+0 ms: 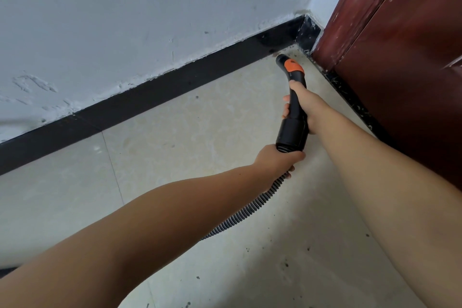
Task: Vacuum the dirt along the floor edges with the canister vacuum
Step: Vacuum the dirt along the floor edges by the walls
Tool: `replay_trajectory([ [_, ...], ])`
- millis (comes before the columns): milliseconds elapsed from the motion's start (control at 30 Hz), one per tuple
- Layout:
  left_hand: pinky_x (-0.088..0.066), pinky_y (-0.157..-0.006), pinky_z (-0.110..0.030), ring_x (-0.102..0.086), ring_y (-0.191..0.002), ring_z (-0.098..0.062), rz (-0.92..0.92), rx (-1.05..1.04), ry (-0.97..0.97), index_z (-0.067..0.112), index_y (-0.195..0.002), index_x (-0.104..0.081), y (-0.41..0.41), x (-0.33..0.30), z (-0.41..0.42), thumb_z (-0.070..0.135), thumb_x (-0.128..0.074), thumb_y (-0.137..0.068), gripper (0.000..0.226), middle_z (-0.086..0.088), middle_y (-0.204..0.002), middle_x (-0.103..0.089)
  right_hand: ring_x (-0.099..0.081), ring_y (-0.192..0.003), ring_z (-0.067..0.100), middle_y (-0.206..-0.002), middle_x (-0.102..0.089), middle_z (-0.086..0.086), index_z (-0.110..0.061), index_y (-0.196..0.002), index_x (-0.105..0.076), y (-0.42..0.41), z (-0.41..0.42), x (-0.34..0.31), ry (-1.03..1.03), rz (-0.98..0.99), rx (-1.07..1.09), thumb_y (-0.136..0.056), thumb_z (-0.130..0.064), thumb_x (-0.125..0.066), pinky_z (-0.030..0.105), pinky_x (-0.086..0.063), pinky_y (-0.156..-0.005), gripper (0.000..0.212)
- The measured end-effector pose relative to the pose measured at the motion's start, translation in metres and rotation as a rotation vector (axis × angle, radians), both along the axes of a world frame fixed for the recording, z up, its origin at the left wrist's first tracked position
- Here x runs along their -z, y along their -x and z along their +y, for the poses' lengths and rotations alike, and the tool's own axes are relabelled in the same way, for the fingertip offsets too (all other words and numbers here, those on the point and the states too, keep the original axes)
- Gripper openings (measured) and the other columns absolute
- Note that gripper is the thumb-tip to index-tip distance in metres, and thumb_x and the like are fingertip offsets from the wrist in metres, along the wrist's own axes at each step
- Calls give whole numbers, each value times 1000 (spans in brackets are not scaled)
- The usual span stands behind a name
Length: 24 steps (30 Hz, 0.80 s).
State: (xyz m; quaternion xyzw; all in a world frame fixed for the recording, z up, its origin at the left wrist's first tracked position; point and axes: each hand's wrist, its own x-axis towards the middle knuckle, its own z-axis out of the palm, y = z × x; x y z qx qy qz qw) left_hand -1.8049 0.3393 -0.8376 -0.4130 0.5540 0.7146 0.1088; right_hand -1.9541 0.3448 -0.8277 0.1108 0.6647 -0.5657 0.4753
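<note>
Seen from above, looking down along two bare forearms toward a room corner. Right hand [303, 105] wrapped round the black vacuum handle [295, 107], fingers [285, 110] curled tight about its curved neck, thumb side on top. Left hand [277, 160] just behind, clamped on the ribbed hose [252, 206] right where it enters the handle's wide black collar. Hose trailing back and down to the left, passing under the left forearm. Orange slider [293, 65] set on top of the handle, near its open black nozzle end [282, 59]. Nozzle end aimed into the corner, just beside the black baseboard [150, 97], over a scatter of dark dirt [293, 54] gathered there; contact with the floor cannot be told. Pale beige floor tiles [187, 132] below, flecked with small dark specks nearer the camera. Rough white wall [125, 20] above the baseboard. Dark red wooden door [400, 57] on the right, meeting the corner. Canister body out of view.
</note>
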Motion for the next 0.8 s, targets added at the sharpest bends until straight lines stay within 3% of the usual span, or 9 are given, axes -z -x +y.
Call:
replay_trajectory([
  [267,-48,-56,-23,-52,-54,-16,15,-26,-13,17,-83,-55,5,4,-10,18,-69,-84,14,-5,-68,-58,-50,-43,16,-65,-52,5,-9,-89,-50,4,-15,2,0,40,-29,-92,-42,-61,26,-53,-54,35],
  [467,-49,-56,-23,-53,-55,-17,22,6,-50,15,-87,-57,7,5,-17,18,-71,-83,14,-7,-70,-59,-51,-43,18,-55,-54,4,-9,-94,-50,9,-16,6,-36,83,53,-91,-41,-62,31,-52,-57,34],
  [800,-48,-51,-20,-54,-52,-15,-1,80,-33,7,-107,-61,22,4,-15,20,-72,-82,30,-4,-68,-60,-52,-38,15,-60,-55,5,-8,-103,-51,26,0,11,-57,88,165,-91,-41,-62,25,-53,-49,37],
])
